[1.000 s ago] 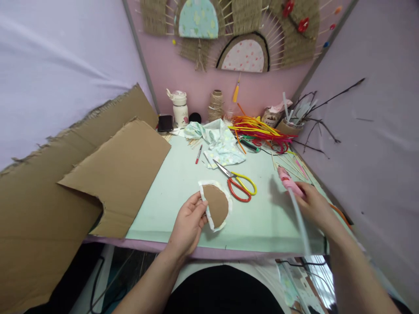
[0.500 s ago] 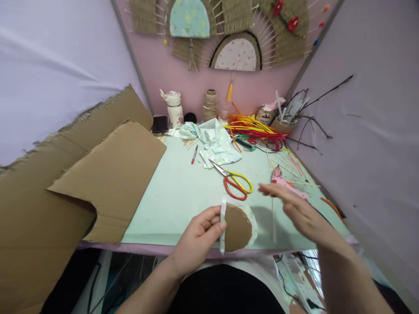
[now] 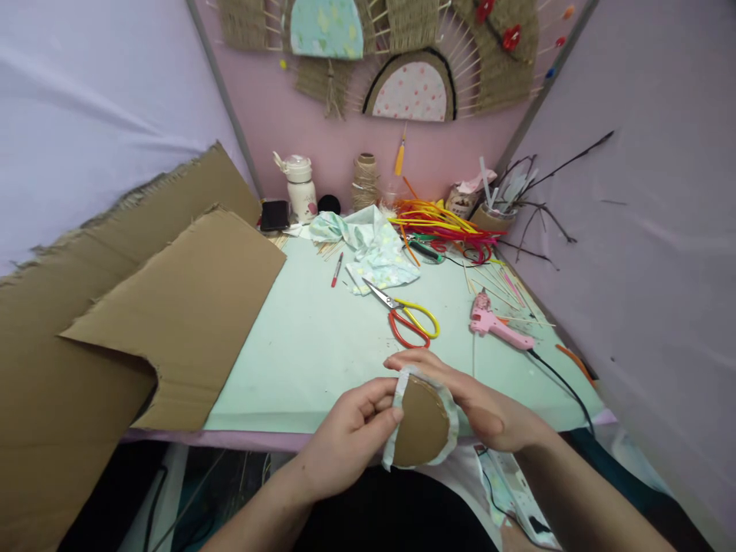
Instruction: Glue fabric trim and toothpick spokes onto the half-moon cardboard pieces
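A half-round piece of cardboard (image 3: 423, 424) with pale fabric folded over its edge is tilted up in front of my body. My left hand (image 3: 361, 433) grips its straight left side, thumb on the brown face and fingers behind. My right hand (image 3: 468, 395) lies along the far curved edge, fingers stretched out flat and partly hidden by the piece; whether it presses on the fabric I cannot tell. Just beyond my hands lie open scissors (image 3: 412, 314) with one red and one yellow handle. To the right rests a pink glue gun (image 3: 499, 325) with its cord trailing toward me.
Large cardboard sheets (image 3: 189, 307) cover the left side. Further back are crumpled floral fabric (image 3: 379, 249), a red pen (image 3: 336, 270), a white bottle (image 3: 300, 190), a twine spool (image 3: 365, 182) and bright pipe cleaners (image 3: 440, 221). Dark twigs (image 3: 540, 207) stick out at the right.
My right hand has come in from the right, away from near the glue gun, to the far edge of the cardboard piece. My left hand still holds the piece, which is tilted more.
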{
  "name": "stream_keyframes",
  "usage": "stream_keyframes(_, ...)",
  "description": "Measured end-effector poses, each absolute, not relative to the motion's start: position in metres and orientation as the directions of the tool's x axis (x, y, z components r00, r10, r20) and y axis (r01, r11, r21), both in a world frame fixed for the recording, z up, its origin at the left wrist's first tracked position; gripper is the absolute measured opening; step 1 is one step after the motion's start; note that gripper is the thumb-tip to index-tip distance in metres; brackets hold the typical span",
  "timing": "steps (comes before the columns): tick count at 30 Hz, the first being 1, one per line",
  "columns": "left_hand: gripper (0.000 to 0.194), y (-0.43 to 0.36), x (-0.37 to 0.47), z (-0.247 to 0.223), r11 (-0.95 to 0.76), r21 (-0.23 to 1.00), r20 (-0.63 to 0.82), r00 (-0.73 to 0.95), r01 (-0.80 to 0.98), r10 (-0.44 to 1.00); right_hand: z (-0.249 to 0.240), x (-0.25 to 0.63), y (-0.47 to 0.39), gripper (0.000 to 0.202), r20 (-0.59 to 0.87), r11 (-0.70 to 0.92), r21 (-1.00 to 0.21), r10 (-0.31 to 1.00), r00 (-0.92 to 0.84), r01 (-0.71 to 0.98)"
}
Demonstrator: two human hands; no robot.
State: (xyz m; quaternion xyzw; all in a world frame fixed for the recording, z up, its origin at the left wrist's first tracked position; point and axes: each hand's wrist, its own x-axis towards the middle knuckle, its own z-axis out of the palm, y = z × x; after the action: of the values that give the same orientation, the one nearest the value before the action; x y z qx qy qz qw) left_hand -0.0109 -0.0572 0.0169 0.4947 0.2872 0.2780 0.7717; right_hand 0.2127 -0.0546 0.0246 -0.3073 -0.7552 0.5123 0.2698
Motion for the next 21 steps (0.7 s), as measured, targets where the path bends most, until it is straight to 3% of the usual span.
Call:
stream_keyframes(5, 0.037, -0.057, -0.012, 0.019, 0.384, 0.914, -0.197, 0.690, -0.126, 0.696, 0.028, 0.216, -0.056, 0.101, 0.117, 0.463, -0.813, 0.723, -0.680, 0.353)
stream_keyframes(12, 0.036, -0.058, -0.012, 0.020, 0.518, 0.844, -0.272, 0.718, -0.142, 0.640, 0.043, 0.218, -0.056, 0.100, 0.176, 0.691, -0.506, 0.669, -0.722, 0.517)
stream_keyframes(16, 0.035, -0.059, -0.009, 0.018, 0.557, 0.816, -0.303, 0.709, -0.152, 0.637, 0.044, 0.217, -0.058, 0.100, 0.157, 0.740, -0.348, 0.651, -0.742, 0.576)
stream_keyframes(19, 0.033, -0.060, -0.006, 0.016, 0.574, 0.802, -0.316, 0.697, -0.167, 0.644, 0.047, 0.219, -0.061, 0.097, 0.145, 0.747, -0.306, 0.650, -0.746, 0.591)
stream_keyframes(21, 0.033, -0.059, -0.006, 0.014, 0.567, 0.803, -0.312, 0.681, -0.182, 0.662, 0.052, 0.224, -0.065, 0.093, 0.158, 0.741, -0.350, 0.649, -0.744, 0.573)
